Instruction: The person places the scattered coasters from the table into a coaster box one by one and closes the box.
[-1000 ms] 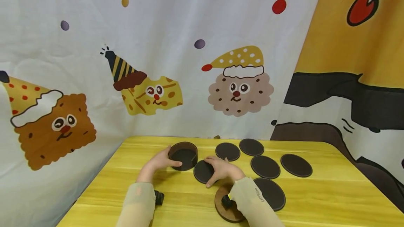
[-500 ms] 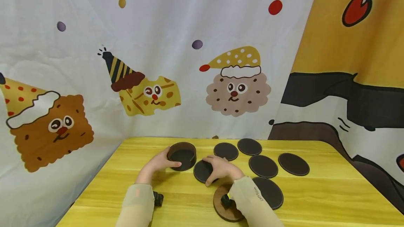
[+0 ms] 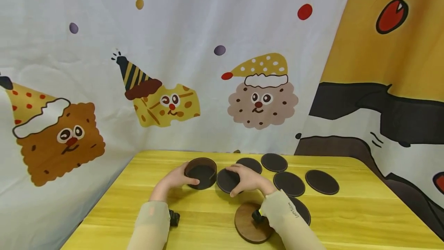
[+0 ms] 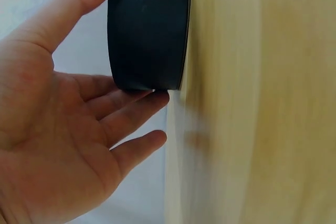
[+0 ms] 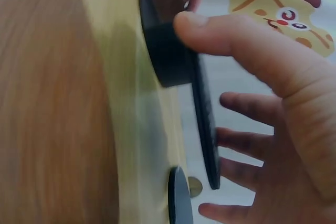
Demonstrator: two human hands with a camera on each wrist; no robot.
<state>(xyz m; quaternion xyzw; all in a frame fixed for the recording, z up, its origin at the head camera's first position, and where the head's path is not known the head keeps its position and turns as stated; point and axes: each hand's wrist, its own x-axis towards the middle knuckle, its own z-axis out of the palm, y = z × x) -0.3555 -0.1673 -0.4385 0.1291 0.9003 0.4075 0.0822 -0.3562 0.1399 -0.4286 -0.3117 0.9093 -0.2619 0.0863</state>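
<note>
My left hand point(image 3: 175, 177) grips the side of a round dark coaster holder point(image 3: 203, 162), thumb at the rim. The left wrist view shows the holder's black outer wall point(image 4: 147, 35) between thumb and fingers, standing on the table. My right hand point(image 3: 248, 178) holds a round dark coaster point(image 3: 226, 182) by its edges, just right of the holder. In the right wrist view this coaster point(image 5: 206, 119) is seen edge-on, raised off the table and tilted, with the thumb at one end and fingertips against its far face. It partly overlaps the holder in that view.
Several more dark coasters lie flat on the yellow wooden table point(image 3: 204, 219), among them a back one point(image 3: 274, 162) and a rightmost one point(image 3: 322, 181). A brown wooden disc point(image 3: 248, 225) lies below my right wrist. A printed curtain point(image 3: 194, 18) hangs behind.
My right hand has lifted the coaster from the table and moved it slightly up and right, uncovering more of the wooden disc. The left hand stays on the holder.
</note>
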